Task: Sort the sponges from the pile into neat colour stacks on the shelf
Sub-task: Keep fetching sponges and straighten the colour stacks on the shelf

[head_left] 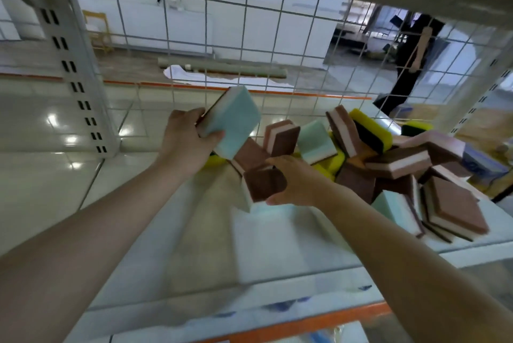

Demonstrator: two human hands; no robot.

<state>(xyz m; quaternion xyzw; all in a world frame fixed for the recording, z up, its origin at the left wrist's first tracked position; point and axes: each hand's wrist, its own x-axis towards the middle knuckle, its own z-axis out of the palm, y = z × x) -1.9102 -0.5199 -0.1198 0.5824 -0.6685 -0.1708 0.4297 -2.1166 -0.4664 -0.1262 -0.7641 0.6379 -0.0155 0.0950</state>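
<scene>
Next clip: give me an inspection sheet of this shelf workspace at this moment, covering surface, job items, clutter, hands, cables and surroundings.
Surface: white shelf board with an orange front edge; blurred by motion.
Job's things: sponge pile on the right of the shelf, mixing brown, mint and yellow sponges; no finished colour stacks seen.
Clutter: nothing seen besides the sponges.
Hands: left hand grips a mint sponge raised above the shelf; right hand grips a brown sponge at the pile's left edge.
Cables: nothing seen.
Surroundings: wire mesh back panel, slotted upright, glossy tiled floor beyond.
</scene>
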